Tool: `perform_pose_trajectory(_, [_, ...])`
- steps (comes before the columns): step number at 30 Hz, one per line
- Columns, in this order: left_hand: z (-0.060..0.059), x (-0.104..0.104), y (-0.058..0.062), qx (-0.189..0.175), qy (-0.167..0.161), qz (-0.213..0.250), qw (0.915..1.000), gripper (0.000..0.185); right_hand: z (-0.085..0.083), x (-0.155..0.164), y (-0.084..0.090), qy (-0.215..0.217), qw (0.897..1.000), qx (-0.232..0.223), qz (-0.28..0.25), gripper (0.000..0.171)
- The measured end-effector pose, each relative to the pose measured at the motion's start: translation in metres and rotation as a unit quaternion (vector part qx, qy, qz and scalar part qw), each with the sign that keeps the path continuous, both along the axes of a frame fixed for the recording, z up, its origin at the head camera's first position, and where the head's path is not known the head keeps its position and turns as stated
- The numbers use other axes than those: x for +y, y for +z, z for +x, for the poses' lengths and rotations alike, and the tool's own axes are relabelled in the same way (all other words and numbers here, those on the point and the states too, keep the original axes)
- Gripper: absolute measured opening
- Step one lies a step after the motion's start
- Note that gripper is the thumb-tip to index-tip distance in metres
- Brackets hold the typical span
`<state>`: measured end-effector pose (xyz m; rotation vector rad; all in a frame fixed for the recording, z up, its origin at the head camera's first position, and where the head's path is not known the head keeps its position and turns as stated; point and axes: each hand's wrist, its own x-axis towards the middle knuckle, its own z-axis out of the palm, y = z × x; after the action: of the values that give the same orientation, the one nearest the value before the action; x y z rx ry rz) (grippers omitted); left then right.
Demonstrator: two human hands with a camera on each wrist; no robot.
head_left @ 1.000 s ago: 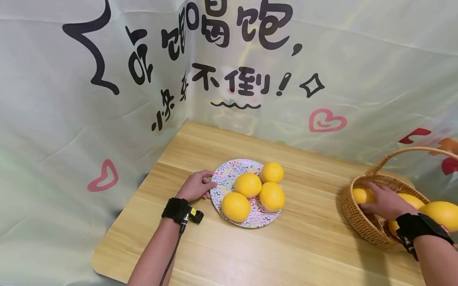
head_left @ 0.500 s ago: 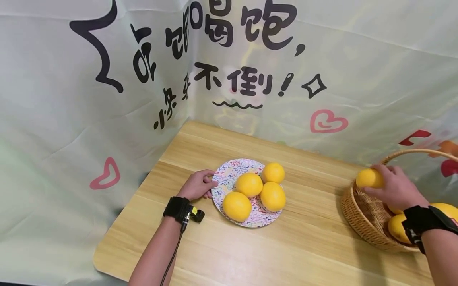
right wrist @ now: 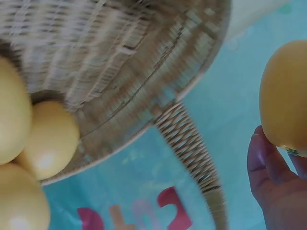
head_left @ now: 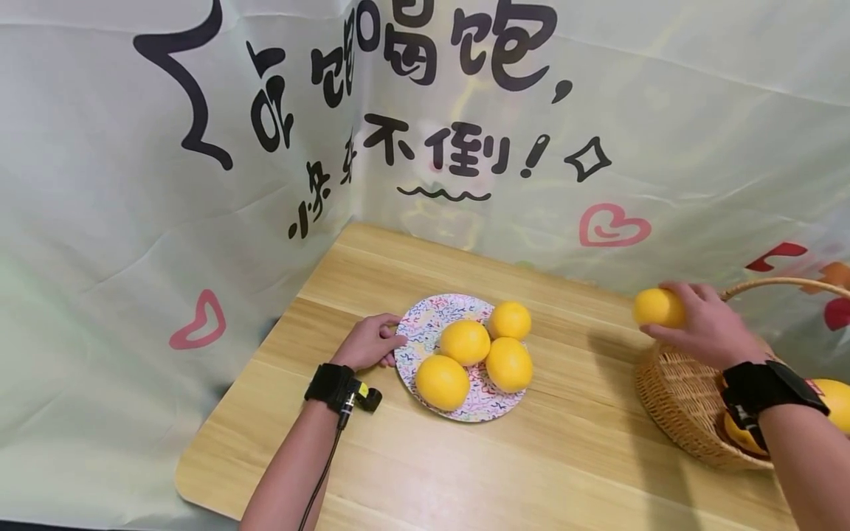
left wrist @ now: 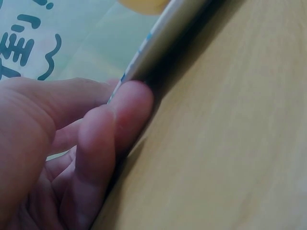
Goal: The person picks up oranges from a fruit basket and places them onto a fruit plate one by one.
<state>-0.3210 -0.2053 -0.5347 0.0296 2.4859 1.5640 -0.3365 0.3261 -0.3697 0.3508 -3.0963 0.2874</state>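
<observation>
My right hand (head_left: 707, 324) grips a yellow-orange orange (head_left: 657, 307) and holds it above the left rim of the wicker basket (head_left: 664, 413). In the right wrist view, the orange (right wrist: 288, 96) shows its green stem spot near the fingers. At the table's left, my left hand (head_left: 364, 344) pinches the rim of a round, colourfully patterned plate (head_left: 417, 324). Its fingertips (left wrist: 134, 98) tuck under the plate's edge in the left wrist view. Several oranges (head_left: 442, 382) lie grouped on the plate, one of them (head_left: 510, 320) right at its far rim.
Several more yellow fruits (right wrist: 50, 139) lie in the basket, and a larger one bearing a red label (head_left: 833, 402) sits at its right side. The basket's arched handle (head_left: 783, 282) rises behind my right hand. Printed cloth (head_left: 465, 228) hangs along the table's back and left edges.
My right hand has lifted the orange up out of the basket and moved left with it. The left hand still pinches the plate, and the oranges there have not moved.
</observation>
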Motion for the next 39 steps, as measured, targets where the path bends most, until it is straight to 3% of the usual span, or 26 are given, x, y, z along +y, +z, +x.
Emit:
perform_pose_trajectory(10, [0.000,-0.001,-0.001,0.010,-0.006,-0.002,0.9999,0.051,-0.007,-0.046,-0.001,0.040,0.999,0.024,-0.015,0.085])
perform_pose_trajectory(24, [0.001,0.002,0.000,0.009,-0.006,0.002,0.9999,0.052,-0.017,-0.087,-0.002,0.078,0.994,0.064,-0.039,0.078])
perform_pose_trajectory(39, [-0.001,-0.001,-0.001,0.007,-0.009,0.003,0.9999,0.055,-0.030,-0.143,-0.016,0.108,0.991,0.057,-0.058,0.077])
